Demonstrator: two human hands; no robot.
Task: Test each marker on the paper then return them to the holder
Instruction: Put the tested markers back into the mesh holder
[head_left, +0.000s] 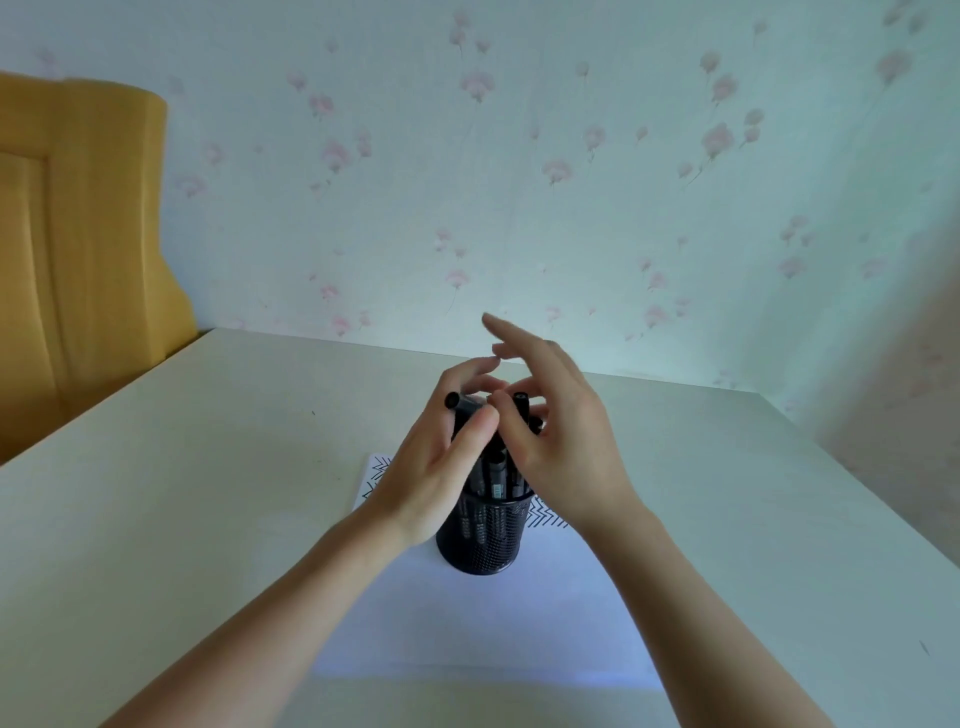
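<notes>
Black mesh holder (480, 540) upright at centre of the frame, standing on a white sheet of paper (483, 623) that lies on the pale worktop (208, 493). Black zigzag scribbles (548, 514) on the far part of the paper, showing to either side of the holder. Several black markers (496, 475) standing in the holder, caps up, leaning a little.

Left hand (436, 462) reaching in from lower left, just above and left of the holder, thumb and fingers clamped on one black marker (460, 402); its capped end sticks out toward the upper left past the fingertips. Lower part of that marker hidden behind the thumb, so cannot tell whether it still sits in the holder.

Right hand (561, 441) coming in from lower right, over the right side of the holder, index and middle fingers stretched up and apart toward the wall, thumb tip close to the left thumb at the marker tops. Lower fingers curled near the cap of another marker (521, 399); cannot tell whether pinching it or only touching, since the tips are partly hidden and blurred.

Both bare forearms crossing the lower half of the frame, meeting above the holder.

Floral wallpaper (571, 182) filling the upper part of the frame behind the worktop. Yellow wooden panel (78, 234) at upper left, beside the worktop edge
</notes>
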